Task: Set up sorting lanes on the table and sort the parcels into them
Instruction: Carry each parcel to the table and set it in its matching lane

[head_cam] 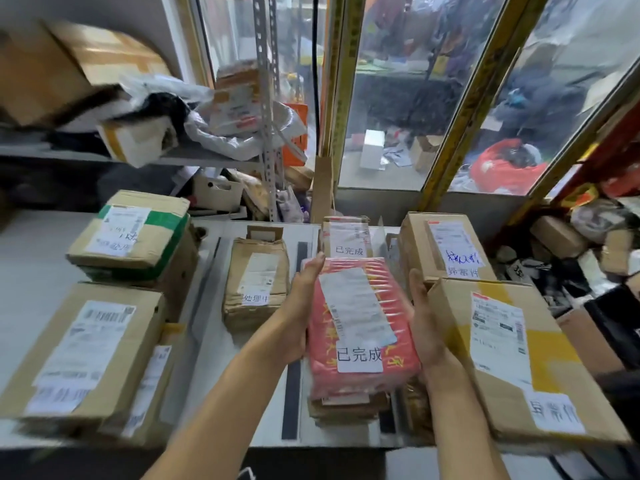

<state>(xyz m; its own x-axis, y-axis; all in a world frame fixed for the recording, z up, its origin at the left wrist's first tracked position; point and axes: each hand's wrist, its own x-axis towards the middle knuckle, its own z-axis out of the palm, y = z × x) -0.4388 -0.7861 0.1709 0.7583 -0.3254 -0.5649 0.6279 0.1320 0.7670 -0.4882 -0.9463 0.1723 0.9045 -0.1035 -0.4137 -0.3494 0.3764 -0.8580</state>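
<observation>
A red plastic-wrapped parcel (360, 327) with a white shipping label and a handwritten tag is held between both hands above a brown parcel (346, 408) in the third lane. My left hand (303, 303) presses its left side with the fingers straight along the edge. My right hand (424, 323) holds its right side, partly hidden behind the parcel. Dark tape strips (291, 400) mark lanes on the white table (31, 271). Cardboard boxes lie in the left lane (86, 355), a padded brown parcel (256, 282) in the second, and boxes (519, 358) on the right.
A second stacked box with green tape (135, 233) sits at the back left, another tagged parcel (346, 237) behind the red one, a box (446, 247) at the back right. A metal shelf (214, 161) with bags and cartons stands behind the table. Loose parcels lie on the floor at right (581, 244).
</observation>
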